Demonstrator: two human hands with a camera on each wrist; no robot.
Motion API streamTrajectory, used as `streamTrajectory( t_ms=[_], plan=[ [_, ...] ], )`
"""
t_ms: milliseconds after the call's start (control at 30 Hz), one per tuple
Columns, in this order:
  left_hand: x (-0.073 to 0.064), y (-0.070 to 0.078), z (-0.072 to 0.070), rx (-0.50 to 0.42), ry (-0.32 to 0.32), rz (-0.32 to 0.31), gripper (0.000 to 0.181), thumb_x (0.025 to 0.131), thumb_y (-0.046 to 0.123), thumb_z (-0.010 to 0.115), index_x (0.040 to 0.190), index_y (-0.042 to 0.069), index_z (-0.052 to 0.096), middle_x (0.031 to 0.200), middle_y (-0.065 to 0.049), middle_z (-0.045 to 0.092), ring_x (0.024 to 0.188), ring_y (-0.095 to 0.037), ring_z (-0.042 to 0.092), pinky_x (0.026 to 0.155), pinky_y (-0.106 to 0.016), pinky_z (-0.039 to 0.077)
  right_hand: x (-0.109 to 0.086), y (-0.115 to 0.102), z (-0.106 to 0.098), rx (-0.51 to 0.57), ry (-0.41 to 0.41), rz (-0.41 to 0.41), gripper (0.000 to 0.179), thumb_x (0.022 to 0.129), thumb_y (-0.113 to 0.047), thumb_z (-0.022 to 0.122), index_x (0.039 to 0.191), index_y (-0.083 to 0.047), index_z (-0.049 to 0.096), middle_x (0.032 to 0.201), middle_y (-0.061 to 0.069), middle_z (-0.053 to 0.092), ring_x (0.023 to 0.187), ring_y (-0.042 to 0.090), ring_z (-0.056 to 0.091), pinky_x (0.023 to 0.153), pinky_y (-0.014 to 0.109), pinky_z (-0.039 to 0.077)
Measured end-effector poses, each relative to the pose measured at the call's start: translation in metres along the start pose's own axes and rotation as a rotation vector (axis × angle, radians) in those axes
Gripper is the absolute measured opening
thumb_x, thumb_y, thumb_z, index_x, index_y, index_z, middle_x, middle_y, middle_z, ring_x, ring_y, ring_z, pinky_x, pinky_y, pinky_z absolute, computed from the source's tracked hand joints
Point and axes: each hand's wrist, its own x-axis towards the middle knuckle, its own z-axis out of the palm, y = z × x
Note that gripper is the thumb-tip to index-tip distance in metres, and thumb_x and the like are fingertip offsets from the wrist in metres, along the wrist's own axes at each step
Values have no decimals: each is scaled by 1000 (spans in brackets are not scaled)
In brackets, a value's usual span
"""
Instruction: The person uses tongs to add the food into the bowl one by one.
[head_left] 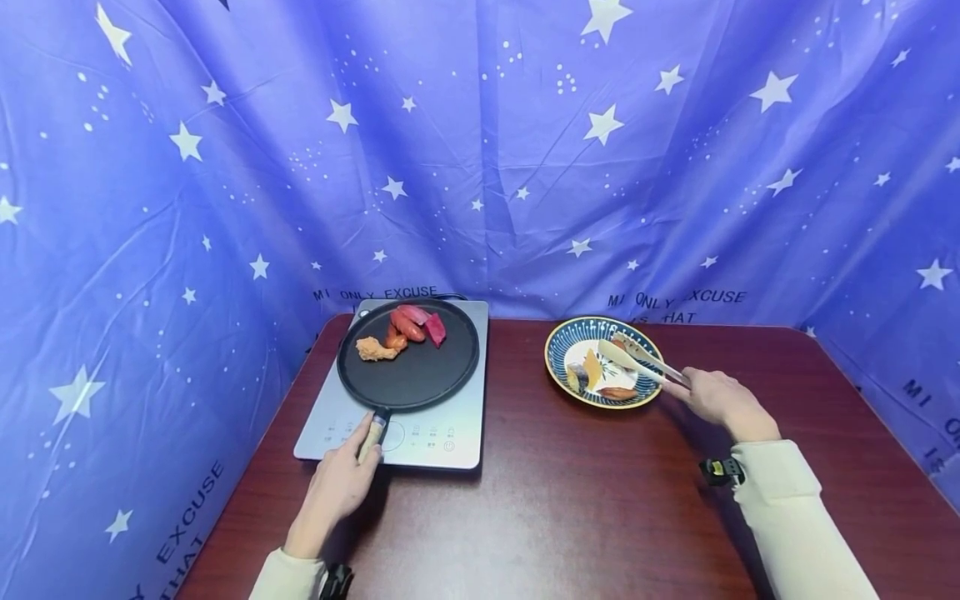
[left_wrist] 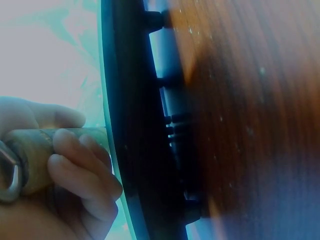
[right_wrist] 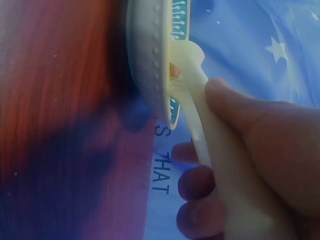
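My left hand [head_left: 337,487] grips the wooden handle [left_wrist: 37,155] of a flat black frying pan [head_left: 408,383]. On the pan's far left half lie a fried chicken drumstick [head_left: 375,350], small red sausages [head_left: 408,327] and a dark pink piece [head_left: 435,330]. Over at the right, my right hand [head_left: 727,404] holds cream-coloured food tongs [right_wrist: 220,145], thumb on one arm and fingers curled at the other. The tongs' tips reach over the blue-patterned plate [head_left: 553,367], around a brownish food piece partly hidden by them. A yellow wedge [head_left: 592,368] and a brown piece [head_left: 618,393] also lie there.
Beneath the pan is a silver induction cooker [head_left: 468,417] with touch controls along its front. Both it and the plate stand on a dark red wooden table [head_left: 540,500]. A blue star-printed curtain [head_left: 480,167] hangs behind and at both sides.
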Motion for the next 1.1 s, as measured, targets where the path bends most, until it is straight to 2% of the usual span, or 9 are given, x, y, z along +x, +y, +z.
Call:
streamTrajectory(
  t_ms=[167, 300, 500, 700, 1100],
  plan=[
    [0, 0, 0, 1, 2, 3, 55, 94, 32, 48, 147, 20, 38, 114, -24, 61, 76, -28, 55, 66, -46, 43, -3, -6, 0, -37, 12, 50, 56, 93, -54, 46, 90, 0, 57, 75, 19, 57, 71, 41, 58, 55, 53, 42],
    [0, 1, -1, -2, 1, 3, 55, 94, 32, 49, 147, 20, 38, 113, -23, 61, 75, -27, 54, 65, -46, 42, -6, -12, 1, -55, 42, 62, 55, 93, -51, 49, 84, 3, 56, 74, 24, 58, 66, 43, 57, 52, 53, 42],
    [0, 0, -1, -3, -1, 0, 55, 94, 31, 49, 147, 20, 38, 109, -21, 62, 73, -26, 53, 64, -44, 42, -10, -18, 3, -71, 103, 8, 49, 94, -45, 51, 71, -2, 55, 62, 16, 54, 56, 38, 55, 49, 53, 41],
    [0, 0, -1, -5, 3, 5, 55, 94, 32, 49, 147, 20, 38, 110, -22, 62, 73, -27, 53, 64, -44, 42, -10, -16, 3, -73, 112, -14, 49, 94, -47, 49, 71, -5, 56, 63, 14, 54, 57, 37, 55, 50, 53, 41],
    [-2, 1, -1, -9, -1, 0, 55, 94, 32, 49, 147, 20, 38, 114, -23, 61, 74, -27, 53, 66, -44, 42, -11, -14, -2, -8, 127, -39, 46, 96, -45, 47, 74, -6, 58, 63, 7, 51, 59, 32, 55, 53, 51, 41]
  ],
)
